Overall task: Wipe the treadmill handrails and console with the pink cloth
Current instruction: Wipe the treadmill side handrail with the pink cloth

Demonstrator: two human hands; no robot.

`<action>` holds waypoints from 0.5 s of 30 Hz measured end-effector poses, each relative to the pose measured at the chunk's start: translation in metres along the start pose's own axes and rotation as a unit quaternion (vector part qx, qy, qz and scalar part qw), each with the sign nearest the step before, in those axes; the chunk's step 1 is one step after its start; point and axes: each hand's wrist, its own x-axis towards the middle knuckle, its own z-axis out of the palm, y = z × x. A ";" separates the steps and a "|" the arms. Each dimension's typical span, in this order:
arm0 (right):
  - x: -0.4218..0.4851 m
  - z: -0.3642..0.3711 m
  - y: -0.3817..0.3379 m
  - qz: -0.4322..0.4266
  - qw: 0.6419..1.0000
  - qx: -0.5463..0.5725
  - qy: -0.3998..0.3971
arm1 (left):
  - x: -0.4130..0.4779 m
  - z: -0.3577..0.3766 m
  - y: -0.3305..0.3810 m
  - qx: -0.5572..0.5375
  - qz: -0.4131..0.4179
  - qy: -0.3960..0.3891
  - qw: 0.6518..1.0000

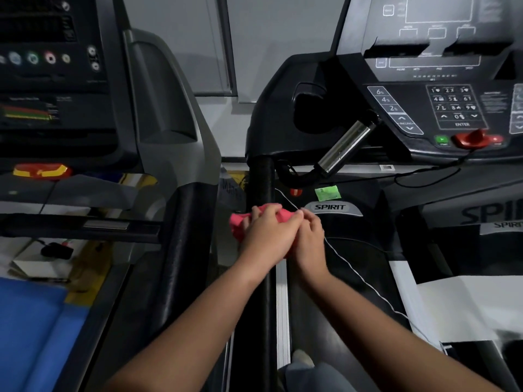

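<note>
The pink cloth [237, 222] is bunched around the black left handrail [260, 182] of the Spirit treadmill, in the middle of the head view. My left hand [267, 232] lies over the cloth with its fingers curled round it and the rail. Close against it on the right, my right hand [310, 240] grips the cloth's right side with bent fingers. Most of the cloth is hidden under both hands. The console [452, 108], with its keypad and dark display, stands at the upper right, well above the hands. A silver pulse grip [345, 145] angles down from it.
A thin white cord [353, 267] runs past my right hand across the belt [339, 321]. A red safety key [472, 138] sits on the console's lower edge. A second treadmill [70, 80] with its own black handrail [184, 236] stands close on the left. A blue mat [36, 329] lies at lower left.
</note>
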 end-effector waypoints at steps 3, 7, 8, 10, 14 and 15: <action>0.017 0.001 -0.008 0.014 0.994 -0.080 -0.075 | -0.004 0.002 -0.001 -0.077 0.075 0.061 0.992; 0.010 0.030 -0.011 0.006 0.982 -0.159 -0.105 | -0.003 -0.009 -0.025 -0.169 0.113 0.161 0.966; 0.010 0.036 -0.011 0.005 0.978 -0.178 -0.108 | -0.003 -0.009 -0.033 -0.175 0.110 0.187 0.960; 0.013 0.044 -0.016 0.013 0.971 -0.218 -0.091 | -0.005 -0.006 -0.045 -0.188 0.100 0.215 0.953; 0.033 0.053 -0.027 0.031 0.970 -0.232 -0.066 | 0.001 0.008 -0.048 -0.160 -0.009 0.209 0.965; 0.036 0.055 -0.029 0.032 0.973 -0.220 -0.067 | 0.005 0.010 -0.046 -0.169 -0.068 0.182 0.966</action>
